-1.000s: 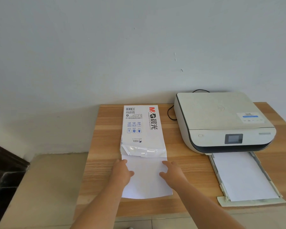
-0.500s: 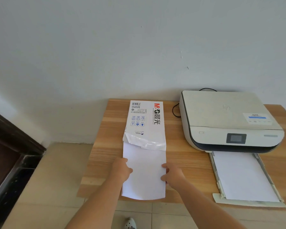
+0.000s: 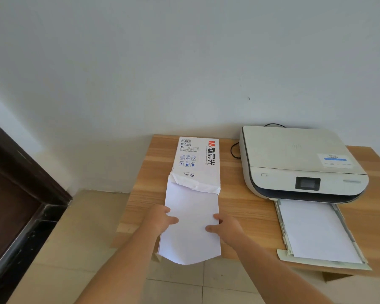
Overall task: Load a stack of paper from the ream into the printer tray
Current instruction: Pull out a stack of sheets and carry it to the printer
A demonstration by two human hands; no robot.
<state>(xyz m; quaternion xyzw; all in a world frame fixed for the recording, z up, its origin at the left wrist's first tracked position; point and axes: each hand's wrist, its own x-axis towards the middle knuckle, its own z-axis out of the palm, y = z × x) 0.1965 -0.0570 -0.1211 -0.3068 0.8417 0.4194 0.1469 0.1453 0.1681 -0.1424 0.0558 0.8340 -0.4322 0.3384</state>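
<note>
Wooden table (image 3: 250,207) bears ream (image 3: 196,159), printer (image 3: 298,159).

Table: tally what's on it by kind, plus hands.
Printer: 1
Printer tray, holding paper: 1
Paper ream: 1
Paper stack partway out of the ream: 1
Hands, left hand and right hand: 2
Total: 6

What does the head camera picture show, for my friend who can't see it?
Two hands, left hand and right hand, grip a stack of white paper half out of a torn-open ream on a wooden table. To the right, a white printer has its tray pulled out, with paper in it.
</note>
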